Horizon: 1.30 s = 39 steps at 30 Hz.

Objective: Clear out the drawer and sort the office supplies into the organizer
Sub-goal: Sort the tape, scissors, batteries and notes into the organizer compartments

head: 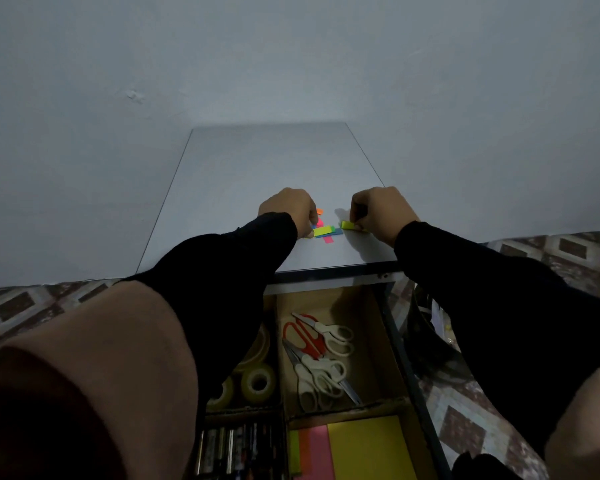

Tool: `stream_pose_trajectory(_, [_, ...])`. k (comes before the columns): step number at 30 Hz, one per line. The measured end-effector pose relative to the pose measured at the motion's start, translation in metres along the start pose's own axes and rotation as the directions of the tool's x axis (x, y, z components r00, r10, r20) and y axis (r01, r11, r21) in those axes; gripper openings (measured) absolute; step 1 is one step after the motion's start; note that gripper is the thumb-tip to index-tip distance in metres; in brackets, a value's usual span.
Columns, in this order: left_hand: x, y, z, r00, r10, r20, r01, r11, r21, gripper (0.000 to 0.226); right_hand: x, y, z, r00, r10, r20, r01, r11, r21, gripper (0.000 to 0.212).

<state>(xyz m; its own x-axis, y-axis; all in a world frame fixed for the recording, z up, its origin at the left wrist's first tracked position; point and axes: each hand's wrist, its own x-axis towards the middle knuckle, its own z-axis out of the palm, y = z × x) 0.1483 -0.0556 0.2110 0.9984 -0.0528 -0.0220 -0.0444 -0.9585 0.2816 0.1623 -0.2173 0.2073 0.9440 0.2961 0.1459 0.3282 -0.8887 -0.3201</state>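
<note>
Light: dim, cool, grey-blue throughout.
Shadows: soft, under both hands on the desk top (257, 174).
Edges: wide-angle bending; near sleeves (222, 289) huge, blurred.
Focus: centre fairly sharp, murky in the drawer (371, 341).

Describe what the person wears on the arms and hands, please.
Both arms are covered by long black inner sleeves down to the wrists. Over them, nearer the camera, sit wider brown outer sleeves. The left hand and the right hand are bare: no gloves, rings or watch can be seen.
</note>
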Motion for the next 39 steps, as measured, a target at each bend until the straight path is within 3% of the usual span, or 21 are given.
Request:
stream_pose_trajectory(4, [0.001, 0.004, -0.002, 0.999, 0.011, 0.041, -0.012, 1.000, 0.020, 0.025, 0.001, 0.001, 0.000, 1.000, 0.004, -0.004, -0.004, 1.000, 0.009, 0.015])
stream_pose_trajectory(12, [-0.002, 0.011, 0.002, 0.997, 0.082, 0.000, -0.082, 0.992, 0.098, 0.022, 0.001, 0.002, 0.001, 1.000, -0.003, -0.008, 0.003, 1.000, 0.003, 0.015])
stream_pose_trajectory(17, [0.000, 0.010, -0.001, 0.998, 0.052, -0.044, -0.051, 0.999, 0.013, 0.008, -0.001, 0.007, 0.001, 0.997, 0.049, -0.057, -0.046, 0.998, 0.040, 0.020])
stream_pose_trajectory(24, [0.003, 0.008, -0.010, 0.998, -0.012, -0.061, 0.001, 0.986, -0.165, 0.008, -0.001, 0.012, -0.007, 0.990, 0.117, -0.078, -0.102, 0.980, 0.169, 0.018])
stream_pose_trajectory(26, [0.004, 0.007, -0.014, 0.998, -0.062, -0.024, 0.049, 0.934, -0.353, 0.002, -0.002, 0.012, -0.009, 0.987, 0.150, -0.065, -0.129, 0.959, 0.252, 0.015])
stream_pose_trajectory(30, [0.002, 0.003, -0.022, 0.980, -0.180, 0.089, 0.194, 0.733, -0.652, 0.018, -0.003, 0.010, -0.012, 0.982, 0.187, -0.028, -0.167, 0.926, 0.339, 0.015])
stream_pose_trajectory(33, [-0.003, 0.003, -0.024, 0.964, -0.203, 0.171, 0.259, 0.579, -0.773, 0.015, -0.004, 0.008, -0.013, 0.981, 0.195, -0.017, -0.174, 0.906, 0.385, 0.013])
stream_pose_trajectory(36, [-0.009, 0.007, -0.023, 0.956, -0.189, 0.222, 0.284, 0.430, -0.857, 0.014, -0.007, 0.008, -0.014, 0.972, 0.234, 0.013, -0.201, 0.807, 0.556, 0.017])
stream_pose_trajectory(39, [-0.017, 0.005, -0.022, 0.960, -0.177, 0.217, 0.273, 0.427, -0.862, 0.012, -0.014, 0.003, -0.015, 0.972, 0.233, 0.029, -0.198, 0.746, 0.636, 0.025])
